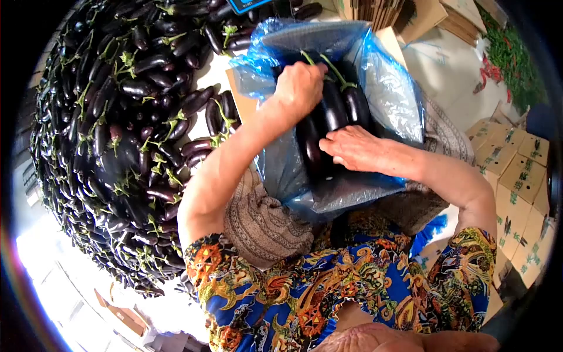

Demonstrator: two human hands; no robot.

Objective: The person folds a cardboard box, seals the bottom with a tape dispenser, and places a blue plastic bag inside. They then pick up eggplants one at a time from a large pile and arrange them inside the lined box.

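Observation:
In the head view, a cardboard box (241,94) lined with a blue plastic bag (387,88) stands in front of me, with several dark purple eggplants (334,108) lying lengthwise inside. My left hand (299,88) is closed around the stem end of an eggplant at the left of the box; its fingertips are partly hidden. Lower down, my right hand (358,149) rests over the near ends of the eggplants, its fingers bent against one. Two long green stems (334,70) point toward the far side. The bottom of the box is mostly covered.
A large heap of eggplants (135,88) spreads over the left side, some reaching the box. Stacked printed cartons (516,170) stand at right. Flattened cardboard (375,10) is at the back, near green and red peppers (507,64). A blue-edged device (246,4) shows at the top.

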